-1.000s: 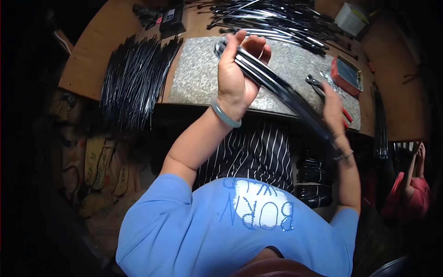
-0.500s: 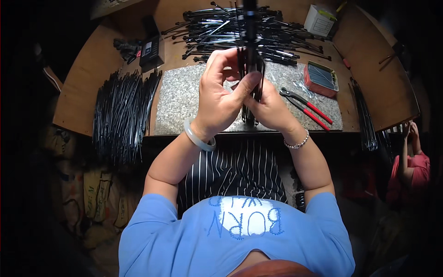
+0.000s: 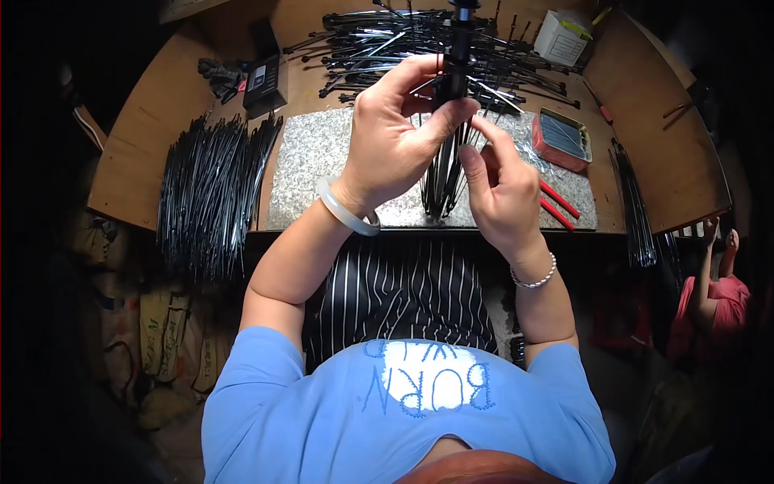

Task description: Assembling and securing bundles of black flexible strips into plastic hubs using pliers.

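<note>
Clasping black strip bundle [image 3: 440, 173]: left fingers [image 3: 409, 74]. Right fingers [image 3: 505, 140]: hold unclear. Red-handled pliers [image 3: 560, 199] partly hidden.

We lose the upper end of the black bundle [image 3: 456, 77] at the picture's top edge, and the left hand [image 3: 395, 133] covers part of its length. Whether the right hand's [image 3: 508, 189] index fingertip touches it, we cannot tell. That hand hides the head of a red-handled tool [image 3: 560, 200] near the worktop's [image 3: 302, 89] front edge. Left along that edge, overhanging strips [image 3: 211, 189] fade into shadow. Beyond the right front corner, darkness swallows most of a co-worker [image 3: 713, 310].
</note>
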`<state>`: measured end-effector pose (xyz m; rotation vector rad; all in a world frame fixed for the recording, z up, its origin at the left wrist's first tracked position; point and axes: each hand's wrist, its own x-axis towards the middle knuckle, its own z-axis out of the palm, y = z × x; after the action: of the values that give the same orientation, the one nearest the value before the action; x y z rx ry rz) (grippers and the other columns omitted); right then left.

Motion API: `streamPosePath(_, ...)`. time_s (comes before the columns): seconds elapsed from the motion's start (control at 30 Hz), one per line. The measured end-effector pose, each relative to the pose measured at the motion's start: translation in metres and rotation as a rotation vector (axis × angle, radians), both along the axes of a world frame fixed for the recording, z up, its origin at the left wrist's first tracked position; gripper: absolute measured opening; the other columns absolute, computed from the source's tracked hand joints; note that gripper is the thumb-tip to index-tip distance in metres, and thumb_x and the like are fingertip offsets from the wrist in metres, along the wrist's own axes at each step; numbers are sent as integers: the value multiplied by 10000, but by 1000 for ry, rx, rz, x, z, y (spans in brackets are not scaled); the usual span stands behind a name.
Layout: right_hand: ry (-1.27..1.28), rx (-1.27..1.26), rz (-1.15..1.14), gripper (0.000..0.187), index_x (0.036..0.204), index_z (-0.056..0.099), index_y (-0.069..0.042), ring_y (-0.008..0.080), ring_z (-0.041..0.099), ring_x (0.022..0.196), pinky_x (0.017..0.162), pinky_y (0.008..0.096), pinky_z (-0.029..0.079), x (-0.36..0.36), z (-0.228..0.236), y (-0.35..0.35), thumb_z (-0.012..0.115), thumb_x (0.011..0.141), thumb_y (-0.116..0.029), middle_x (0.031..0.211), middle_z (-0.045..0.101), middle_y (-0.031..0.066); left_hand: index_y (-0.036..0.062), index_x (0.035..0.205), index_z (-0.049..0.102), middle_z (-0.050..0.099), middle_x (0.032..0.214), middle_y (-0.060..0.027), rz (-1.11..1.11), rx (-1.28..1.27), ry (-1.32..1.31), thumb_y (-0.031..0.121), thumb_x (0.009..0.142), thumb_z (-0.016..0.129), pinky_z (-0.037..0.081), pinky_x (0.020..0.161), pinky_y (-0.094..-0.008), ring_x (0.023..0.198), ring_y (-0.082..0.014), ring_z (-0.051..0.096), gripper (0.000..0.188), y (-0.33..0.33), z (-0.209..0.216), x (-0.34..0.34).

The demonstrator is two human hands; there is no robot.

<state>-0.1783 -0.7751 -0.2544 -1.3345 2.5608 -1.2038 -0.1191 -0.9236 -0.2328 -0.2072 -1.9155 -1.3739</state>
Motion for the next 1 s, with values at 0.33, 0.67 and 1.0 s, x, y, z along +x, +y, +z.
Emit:
streamPosePath(0.33, -432, -934, 269, 350, 1213, 429, 23, 71, 538, 695, 627, 180, 458, -12, -25, -38, 539, 924, -140, 849, 585, 48, 7, 1159, 529, 653, 905, -95, -259, 273, 107, -14, 801, 643, 531, 730, -213, 778, -131, 633, 377, -2, 6, -16)
streamPosePath(0.67, -639, -989, 357, 323, 1213, 377, -5, 85, 529, 851, 776, 194, 450, -14, -34, -41, 492, 949, -151, 987, 508, 59, 17, 1130, 534, 640, 961, -95, -429, 317, 55, -50, 757, 671, 526, 770, -219, 824, -130, 624, 403, -12, 13, -22)
streamPosePath(1.0, -557, -965, 388, 214, 1069, 408, -49, 38, 431, 763, 695, 153, 362, -8, -34, -38, 534, 932, -155, 915, 447, 9, 4, 1093, 550, 642, 962, -104, -273, 201, 135, -60, 738, 683, 530, 777, -229, 825, -139, 627, 384, -10, 5, -15)
